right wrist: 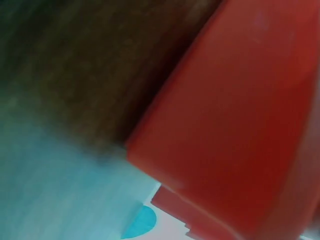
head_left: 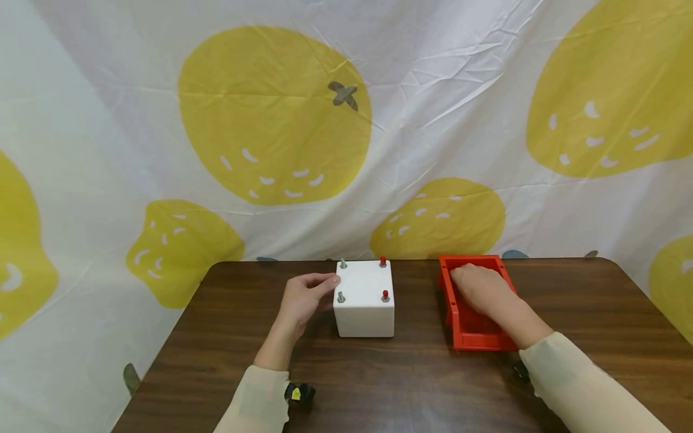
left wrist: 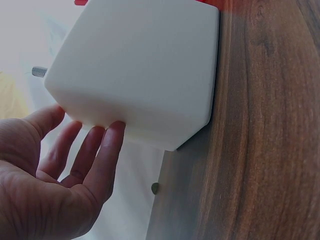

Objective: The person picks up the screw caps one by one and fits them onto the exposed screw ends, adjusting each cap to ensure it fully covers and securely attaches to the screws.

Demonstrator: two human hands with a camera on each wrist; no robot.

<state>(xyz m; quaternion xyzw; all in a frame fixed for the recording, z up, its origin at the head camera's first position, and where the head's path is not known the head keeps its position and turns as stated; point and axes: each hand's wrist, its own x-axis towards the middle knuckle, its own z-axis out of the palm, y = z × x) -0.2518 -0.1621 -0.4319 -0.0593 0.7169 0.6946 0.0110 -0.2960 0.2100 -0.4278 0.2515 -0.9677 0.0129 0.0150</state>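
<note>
A white block (head_left: 365, 322) sits on the table, a bolt standing at each top corner. The two left bolts (head_left: 341, 297) are bare metal; the two right ones carry red caps (head_left: 385, 294). My left hand (head_left: 304, 299) touches the block's left side. In the left wrist view its fingertips (left wrist: 116, 129) rest against that side, fingers spread and slightly bent. My right hand (head_left: 480, 290) reaches down into a red bin (head_left: 484, 343) to the right of the block. Its fingers are hidden, as is anything they hold. The bin's red wall (right wrist: 225, 120) fills much of the right wrist view.
Both things stand on a dark wooden table (head_left: 411, 385), toward its far edge. A white cloth (head_left: 433, 132) printed with yellow fruit hangs just behind. Table surface lies between the block and the bin.
</note>
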